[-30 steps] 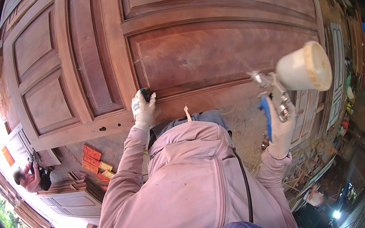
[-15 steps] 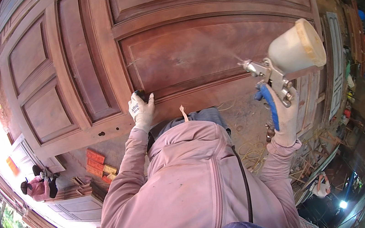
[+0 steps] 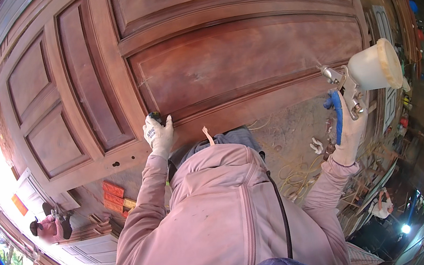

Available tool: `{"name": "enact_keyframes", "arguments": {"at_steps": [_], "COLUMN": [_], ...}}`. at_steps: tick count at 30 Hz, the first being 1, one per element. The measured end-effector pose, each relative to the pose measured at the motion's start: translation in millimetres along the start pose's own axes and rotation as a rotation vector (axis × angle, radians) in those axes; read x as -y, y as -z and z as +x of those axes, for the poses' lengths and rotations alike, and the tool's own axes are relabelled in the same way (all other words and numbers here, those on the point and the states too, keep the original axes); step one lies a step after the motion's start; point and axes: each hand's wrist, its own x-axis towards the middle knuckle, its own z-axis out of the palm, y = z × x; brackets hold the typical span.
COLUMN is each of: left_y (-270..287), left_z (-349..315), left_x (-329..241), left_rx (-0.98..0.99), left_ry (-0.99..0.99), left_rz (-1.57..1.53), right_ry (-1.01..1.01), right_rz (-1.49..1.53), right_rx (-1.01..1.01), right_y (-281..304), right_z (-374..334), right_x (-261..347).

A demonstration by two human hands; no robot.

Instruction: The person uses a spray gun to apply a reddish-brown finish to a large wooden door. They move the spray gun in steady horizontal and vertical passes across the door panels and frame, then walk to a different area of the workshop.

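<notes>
A large brown panelled wooden door [image 3: 246, 63] spreads out before me, its recessed panel a darker, patchy red-brown. My right hand [image 3: 350, 119], in a white glove with blue on it, is closed around a metal spray gun [image 3: 343, 82]. On the gun sits a whitish cup [image 3: 372, 66] with a yellowish lid. A faint mist leaves the nozzle toward the panel. My left hand [image 3: 159, 137], gloved in white, rests at the door's near rail, closed on a small dark thing [image 3: 154, 116] mostly hidden by the fingers.
Orange blocks [image 3: 113, 191] lie on the ground to the left. A yellowish hose [image 3: 298, 177] coils at the right. One person [image 3: 50, 229] crouches at far left by stacked panelled doors [image 3: 91, 251]; another person [image 3: 381, 207] is at far right.
My right hand has carried the spray gun to the right along the panel, mist still showing. The left hand stays at the same place on the door, while the view has shifted slightly.
</notes>
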Motion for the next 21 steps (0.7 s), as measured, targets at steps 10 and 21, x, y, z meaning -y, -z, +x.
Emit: {"name": "enact_keyframes", "arguments": {"at_steps": [10,21], "left_y": [-0.2,-24.8], "left_z": [0.0,-1.3], "left_x": [-6.9,-23.9], "left_rx": [-0.005,-0.117], "left_ry": [0.067,0.162], "left_rz": [0.036,-0.029], "right_ry": [-0.092,-0.056], "right_rz": [0.133,0.178], "right_rx": [0.068,0.09], "right_y": [-6.0,25.6], "right_z": [-10.5,9.3], "right_x": [-27.8,-24.8]}}
